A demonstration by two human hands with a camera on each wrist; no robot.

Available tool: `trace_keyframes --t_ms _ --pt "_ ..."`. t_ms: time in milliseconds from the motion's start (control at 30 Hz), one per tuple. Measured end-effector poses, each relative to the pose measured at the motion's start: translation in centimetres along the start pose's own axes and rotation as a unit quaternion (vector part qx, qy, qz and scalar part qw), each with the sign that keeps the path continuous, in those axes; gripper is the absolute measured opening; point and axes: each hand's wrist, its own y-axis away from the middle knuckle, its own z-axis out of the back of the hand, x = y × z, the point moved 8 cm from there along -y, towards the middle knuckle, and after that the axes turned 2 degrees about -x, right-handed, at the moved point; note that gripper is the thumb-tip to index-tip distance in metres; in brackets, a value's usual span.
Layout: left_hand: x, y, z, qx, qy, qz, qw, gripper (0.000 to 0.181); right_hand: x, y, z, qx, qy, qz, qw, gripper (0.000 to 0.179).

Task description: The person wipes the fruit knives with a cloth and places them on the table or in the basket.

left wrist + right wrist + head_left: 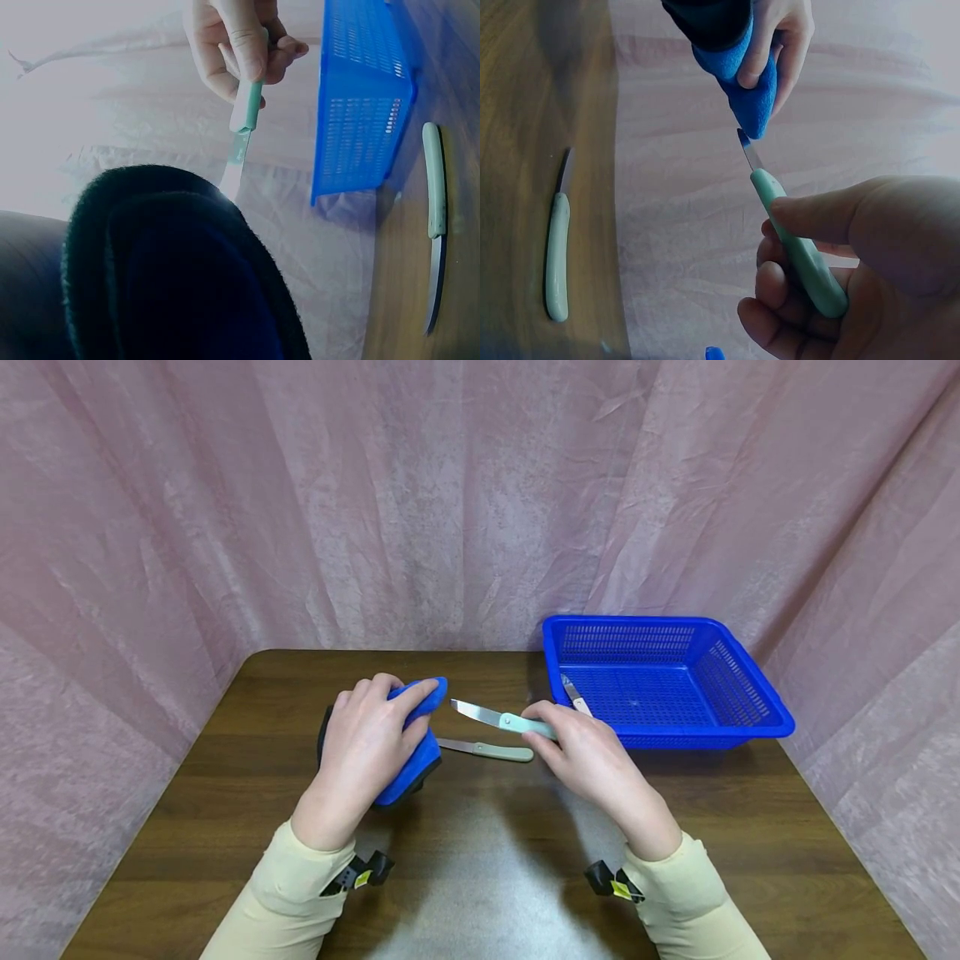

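Note:
My left hand (363, 735) grips a folded blue cloth (411, 775) with dark edging, pinching one corner between thumb and fingers. To its right, my right hand (588, 752) holds a small knife with a mint-green handle (517, 724). The knife's blade (750, 152) points left, its tip close to the cloth; whether they touch is hard to tell. Below the held knife, a second green-handled knife (501, 752) lies on the table, its blade tip hidden by the cloth in the head view. The left wrist view shows that lying knife (435, 217) whole.
A blue plastic basket (667, 741) stands at the back right, just behind my right hand. Inside it, a knife with a whitish handle (579, 702) leans near the left wall. Pink curtains (420, 527) hang behind and beside the wooden table (225, 827).

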Motion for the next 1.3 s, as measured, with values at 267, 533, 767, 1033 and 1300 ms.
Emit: trace_keyframes --t_ms 267,533,767,1033,1300 --pt "-0.01 0.01 0.07 -0.001 0.001 -0.001 1.0 0.043 -0.34 0.03 -0.06 0.013 0.001 -0.025 0.9996 0.012" --pt "-0.01 0.03 0.17 -0.002 0.003 -0.002 1.0 0.044 -0.45 0.12 0.11 0.006 0.005 -0.037 0.9993 0.007" --pt "-0.02 0.06 0.21 0.001 0.006 -0.008 1.0 0.046 -0.39 0.26 0.51 -0.021 0.019 -0.038 0.9989 0.012" --pt "0.05 0.05 0.27 0.004 0.007 -0.004 1.0 0.046 -0.39 0.16 0.88 -0.06 0.035 -0.028 0.9972 0.013" --pt "-0.03 -0.07 0.31 0.004 0.007 -0.006 0.9999 0.046 -0.41 0.01 0.76 -0.053 0.04 -0.039 0.997 0.015"
